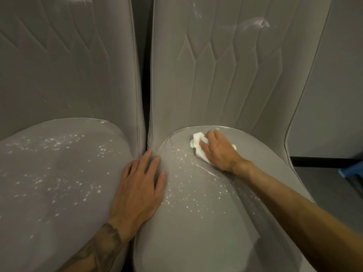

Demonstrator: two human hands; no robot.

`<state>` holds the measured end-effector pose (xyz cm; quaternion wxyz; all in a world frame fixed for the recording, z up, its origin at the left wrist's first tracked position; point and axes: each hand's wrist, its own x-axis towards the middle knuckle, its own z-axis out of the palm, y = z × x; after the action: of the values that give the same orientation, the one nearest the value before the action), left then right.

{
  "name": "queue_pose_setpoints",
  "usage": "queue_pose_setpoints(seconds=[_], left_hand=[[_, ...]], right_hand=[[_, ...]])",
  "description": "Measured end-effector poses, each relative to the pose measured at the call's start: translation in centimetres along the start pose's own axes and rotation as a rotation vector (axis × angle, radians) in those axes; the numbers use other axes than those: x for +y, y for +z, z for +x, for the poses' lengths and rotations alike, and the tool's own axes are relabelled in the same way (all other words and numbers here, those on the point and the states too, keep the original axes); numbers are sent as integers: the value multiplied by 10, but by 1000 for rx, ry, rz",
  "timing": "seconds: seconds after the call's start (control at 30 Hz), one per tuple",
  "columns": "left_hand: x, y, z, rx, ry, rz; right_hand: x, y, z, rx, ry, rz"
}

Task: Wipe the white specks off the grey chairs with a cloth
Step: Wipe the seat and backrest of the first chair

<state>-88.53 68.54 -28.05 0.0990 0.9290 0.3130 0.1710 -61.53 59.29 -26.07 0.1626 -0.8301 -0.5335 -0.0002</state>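
On two speckled grey chairs (196,222), the left hand (137,191) lies flat, the right hand (218,152) clutches one cloth (196,141).

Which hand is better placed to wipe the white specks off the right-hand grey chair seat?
Right. The right hand holds the crumpled white cloth on the right grey fabric seat, beside its white specks; the left hand rests flat and empty between the seats.

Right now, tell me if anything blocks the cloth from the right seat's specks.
Nothing visible does. The right hand holds the cloth on the right seat; the specks lie bare beside it. The left hand rests at the seat's left edge.
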Motion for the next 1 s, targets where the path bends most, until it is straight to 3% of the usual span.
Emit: queue_pose_setpoints(seconds=[0.1,0.3,0.47,0.63,0.8,1.0], left_hand=[[1,-1,1,0,-2,2],[0,1,1,19,-1,20],[-1,3,1,26,-1,26],[1,0,1,14,-11,27],[4,-5,-1,12,-14,34],[1,-4,0,40,16,27]], right_hand=[[-2,1,21,33,160,-66],[-38,17,-2,-44,-150,46],[-42,15,34,-19,-10,-73],[-67,24,-3,-76,-264,95],[-68,22,36,-54,-77,-17],[-68,24,-1,-102,-263,127]])
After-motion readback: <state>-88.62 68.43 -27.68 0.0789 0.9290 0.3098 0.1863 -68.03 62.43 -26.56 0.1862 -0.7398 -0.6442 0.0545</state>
